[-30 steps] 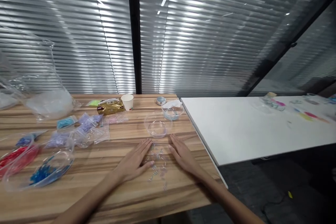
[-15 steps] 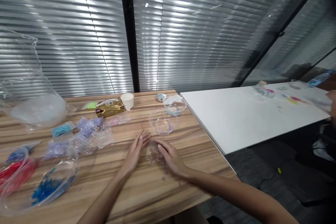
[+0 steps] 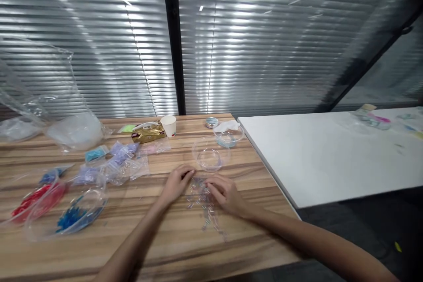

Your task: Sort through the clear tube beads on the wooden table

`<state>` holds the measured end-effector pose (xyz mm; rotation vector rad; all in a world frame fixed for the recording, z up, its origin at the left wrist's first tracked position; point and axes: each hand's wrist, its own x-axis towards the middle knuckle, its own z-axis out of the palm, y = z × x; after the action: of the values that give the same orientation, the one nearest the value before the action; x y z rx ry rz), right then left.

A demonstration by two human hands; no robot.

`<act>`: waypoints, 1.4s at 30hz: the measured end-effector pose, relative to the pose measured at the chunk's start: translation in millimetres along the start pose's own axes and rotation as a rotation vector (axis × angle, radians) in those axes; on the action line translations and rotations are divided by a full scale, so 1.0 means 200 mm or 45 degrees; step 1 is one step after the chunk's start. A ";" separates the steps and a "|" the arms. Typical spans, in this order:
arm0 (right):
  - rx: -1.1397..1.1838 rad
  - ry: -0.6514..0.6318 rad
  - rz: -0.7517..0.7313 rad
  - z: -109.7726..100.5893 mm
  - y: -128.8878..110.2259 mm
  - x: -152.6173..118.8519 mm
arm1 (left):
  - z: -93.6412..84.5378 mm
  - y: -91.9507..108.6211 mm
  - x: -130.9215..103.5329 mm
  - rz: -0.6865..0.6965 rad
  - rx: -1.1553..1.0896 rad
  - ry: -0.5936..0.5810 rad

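Both hands [image 3: 201, 187] lie close together, holding nothing, on tiny clear beads [image 3: 203, 202] that look light, slippery, best pinched

We see a scatter of small clear tube beads [image 3: 203, 202] lying loose on the wooden table [image 3: 165, 246], bunched between our two hands and trailing toward us. Just beyond them stands an upright clear plastic bowl [image 3: 210, 155], a few pale beads in its bottom.
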<state>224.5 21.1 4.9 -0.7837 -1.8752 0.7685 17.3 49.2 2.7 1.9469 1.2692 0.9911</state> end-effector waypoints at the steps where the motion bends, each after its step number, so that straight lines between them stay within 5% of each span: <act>1: -0.021 -0.082 -0.070 -0.02 0.01 0.00 | -0.01 -0.01 0.02 -0.004 0.017 -0.008; 5: -0.299 -0.280 -0.297 -0.07 0.04 0.01 | -0.04 -0.01 0.03 -0.013 0.062 -0.055; 10: -0.538 -0.373 -0.271 -0.06 0.05 0.02 | -0.05 0.03 -0.04 0.009 0.103 -0.087; 24: -0.657 -0.356 -0.485 -0.03 0.06 -0.01 | -0.06 0.00 -0.09 0.020 0.086 -0.090; 42: -0.629 -0.415 -0.431 -0.04 0.04 0.00 | -0.08 0.06 -0.08 0.086 0.072 -0.204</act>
<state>233.3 26.9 1.6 -0.6309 -2.4604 0.2229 4.8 31.6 16.3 2.0797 1.1604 0.8209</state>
